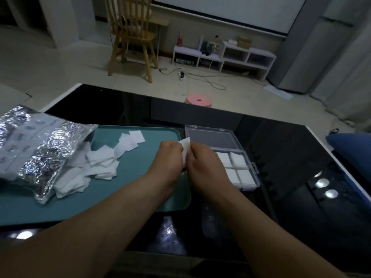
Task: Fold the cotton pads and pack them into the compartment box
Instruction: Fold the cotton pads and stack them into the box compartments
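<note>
Both my hands meet above the right edge of the teal tray (130, 199). My left hand (169, 159) and my right hand (202, 163) pinch one white cotton pad (185, 146) between them, held upright. Right behind my right hand stands the clear compartment box (252, 173), lid open toward the back, with white folded pads (236, 163) filling its visible compartments. A heap of loose cotton pads (96, 165) lies on the tray, spilling from a silver foil bag (36, 149) at the left.
Tray and box sit on a glossy black table (291, 177). A pink stool (198, 100) stands just beyond the table's far edge. A wooden chair (132, 37) and a low white shelf (224, 55) are farther back. A blue object (353, 145) lies at the right.
</note>
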Action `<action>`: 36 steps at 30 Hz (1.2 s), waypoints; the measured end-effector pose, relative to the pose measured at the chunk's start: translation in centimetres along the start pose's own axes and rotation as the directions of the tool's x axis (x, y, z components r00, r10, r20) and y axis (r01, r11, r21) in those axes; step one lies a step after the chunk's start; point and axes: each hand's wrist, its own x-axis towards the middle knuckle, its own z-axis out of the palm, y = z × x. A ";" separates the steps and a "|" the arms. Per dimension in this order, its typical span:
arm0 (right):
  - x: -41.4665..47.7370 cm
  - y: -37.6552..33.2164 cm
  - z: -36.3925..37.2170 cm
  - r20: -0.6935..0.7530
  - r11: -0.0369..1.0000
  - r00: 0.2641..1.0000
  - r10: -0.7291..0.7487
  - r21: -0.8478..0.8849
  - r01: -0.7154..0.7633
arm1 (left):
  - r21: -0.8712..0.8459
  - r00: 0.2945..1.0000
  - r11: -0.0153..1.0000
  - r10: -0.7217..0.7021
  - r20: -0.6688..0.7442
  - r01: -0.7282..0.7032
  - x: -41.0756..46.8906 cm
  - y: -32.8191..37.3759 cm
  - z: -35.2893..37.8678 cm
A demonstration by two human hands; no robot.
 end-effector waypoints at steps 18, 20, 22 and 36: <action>5.0 7.8 -6.4 -0.158 0.909 0.906 0.392 0.215 -0.356 | 0.785 0.802 0.220 0.327 0.500 -0.579 4.0 -2.8 2.6; 5.2 8.4 -5.5 -0.113 0.913 0.912 0.394 0.159 -0.375 | 0.814 0.794 0.073 0.288 0.535 -0.576 4.1 -3.7 2.5; 5.5 8.9 -4.7 -0.058 0.922 0.922 0.383 0.077 -0.378 | 0.827 0.795 -0.026 0.258 0.549 -0.562 4.4 -4.4 2.2; 6.1 9.5 -4.4 0.143 0.893 0.884 0.446 0.004 -0.451 | 0.832 0.806 0.057 0.291 0.515 -0.552 4.6 -5.0 1.9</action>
